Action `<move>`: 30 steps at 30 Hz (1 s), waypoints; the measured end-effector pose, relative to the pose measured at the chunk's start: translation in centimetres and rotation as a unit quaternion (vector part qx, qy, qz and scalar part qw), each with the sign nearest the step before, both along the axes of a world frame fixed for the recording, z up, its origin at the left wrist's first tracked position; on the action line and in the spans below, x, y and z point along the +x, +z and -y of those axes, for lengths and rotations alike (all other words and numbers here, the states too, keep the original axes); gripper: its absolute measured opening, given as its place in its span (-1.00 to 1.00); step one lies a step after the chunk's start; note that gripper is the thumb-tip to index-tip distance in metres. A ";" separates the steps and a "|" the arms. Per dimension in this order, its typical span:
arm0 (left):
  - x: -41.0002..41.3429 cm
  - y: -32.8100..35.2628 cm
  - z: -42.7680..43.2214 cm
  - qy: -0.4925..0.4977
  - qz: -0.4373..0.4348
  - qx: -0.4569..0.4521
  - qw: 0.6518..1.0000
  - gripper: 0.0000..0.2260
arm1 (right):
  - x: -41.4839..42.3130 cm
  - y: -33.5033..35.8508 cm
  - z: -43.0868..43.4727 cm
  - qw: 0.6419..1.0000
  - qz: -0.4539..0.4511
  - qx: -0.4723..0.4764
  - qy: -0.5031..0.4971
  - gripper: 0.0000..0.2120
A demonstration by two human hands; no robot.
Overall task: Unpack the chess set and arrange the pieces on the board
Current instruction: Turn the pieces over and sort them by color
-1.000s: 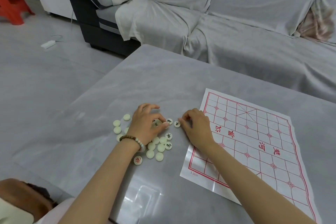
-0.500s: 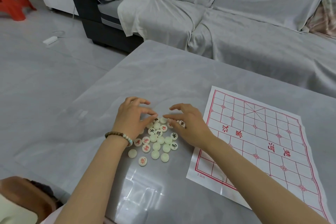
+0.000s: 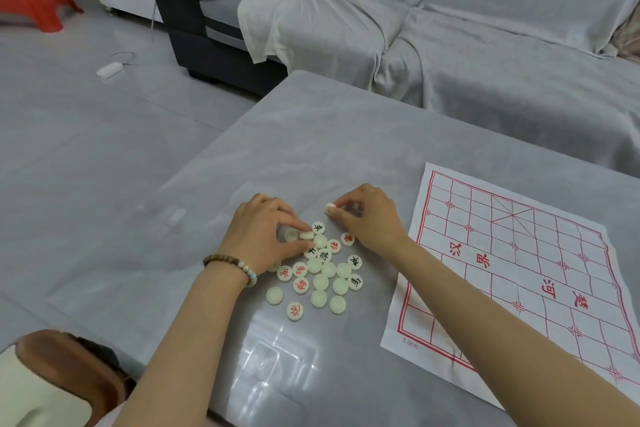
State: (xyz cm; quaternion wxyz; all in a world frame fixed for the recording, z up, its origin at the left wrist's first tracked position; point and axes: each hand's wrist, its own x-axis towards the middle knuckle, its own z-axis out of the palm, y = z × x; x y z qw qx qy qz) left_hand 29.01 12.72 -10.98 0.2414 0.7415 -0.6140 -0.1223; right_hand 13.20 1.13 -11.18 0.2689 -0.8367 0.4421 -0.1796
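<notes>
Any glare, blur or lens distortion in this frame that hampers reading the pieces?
Head view: glare patch on the glossy table below the pieces, not over them; mild wide-angle stretch toward corners; face-up characters and board print sharp; lighting soft, shadows faint.

Our left hand [image 3: 263,236], a beaded bracelet [image 3: 232,262] on its wrist, pinches a cream disc [image 3: 306,235] at the far side of the heap of chess pieces [image 3: 327,276] on the grey table [image 3: 311,135]. Our right hand [image 3: 370,218] pinches another disc [image 3: 330,208] between thumb and forefinger, just beyond the heap. Some pieces show red or black characters; others lie blank side up. The red-lined paper board [image 3: 519,270] lies flat toward the table's right edge. A clear plastic tray [image 3: 277,367] sits near the near edge.
</notes>
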 end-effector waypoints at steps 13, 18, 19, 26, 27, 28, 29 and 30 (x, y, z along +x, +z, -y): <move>-0.1 -0.5 0.9 0.071 -0.046 -0.017 0.996 -0.85 | -1.7 0.3 -1.2 0.996 0.078 -0.011 0.042 -0.89; 0.1 -0.4 0.5 0.067 -0.056 -0.028 0.996 -0.87 | -1.9 0.4 -2.8 0.988 0.027 -0.026 0.148 -0.88; 0.2 -0.4 0.3 0.061 -0.060 -0.025 0.996 -0.88 | -1.8 0.3 -2.9 0.988 0.012 -0.035 0.149 -0.86; 0.6 -0.1 -1.2 0.030 -0.051 -0.044 0.997 -0.91 | -1.0 0.2 -2.7 0.993 -0.040 -0.057 0.097 -0.80; 0.7 -0.1 -1.3 0.030 -0.043 -0.042 0.998 -0.89 | -0.9 0.2 -2.8 0.995 -0.023 -0.052 0.086 -0.82; 0.7 -0.1 -1.4 0.030 -0.034 -0.040 0.998 -0.88 | -0.8 0.3 -2.8 0.996 -0.010 -0.042 0.074 -0.84; 0.7 -0.1 -1.4 0.032 -0.025 -0.039 0.998 -0.86 | -0.8 0.3 -2.8 0.998 -0.004 -0.030 0.063 -0.85; 0.8 -0.1 -1.4 0.036 -0.018 -0.038 0.998 -0.85 | -0.8 0.3 -2.7 0.998 -0.009 -0.020 0.054 -0.85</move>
